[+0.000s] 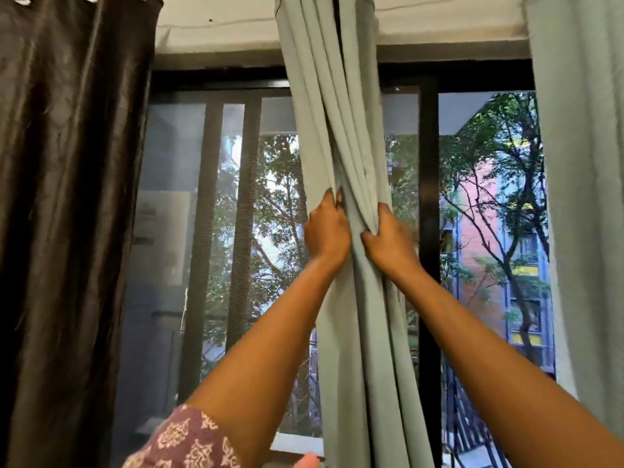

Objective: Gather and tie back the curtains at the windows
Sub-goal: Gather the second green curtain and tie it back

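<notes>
The grey-green curtain (341, 136) hangs bunched in front of the middle of the window (236, 204). The left hand (327, 231) grips its folds from the left side, fingers curled into the cloth. The right hand (388, 239) clenches the same bundle just beside it. A dark brown curtain (67, 197) hangs at the far left, and a second pale curtain (584, 197) at the right. The light panel behind the glass carries marks too blurred to read.

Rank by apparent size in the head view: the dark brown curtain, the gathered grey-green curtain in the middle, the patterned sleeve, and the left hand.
1. dark brown curtain, nearer the camera, which may inflate it
2. gathered grey-green curtain
3. patterned sleeve, only partly in frame
4. left hand, gripping the gathered curtain's folds
</notes>
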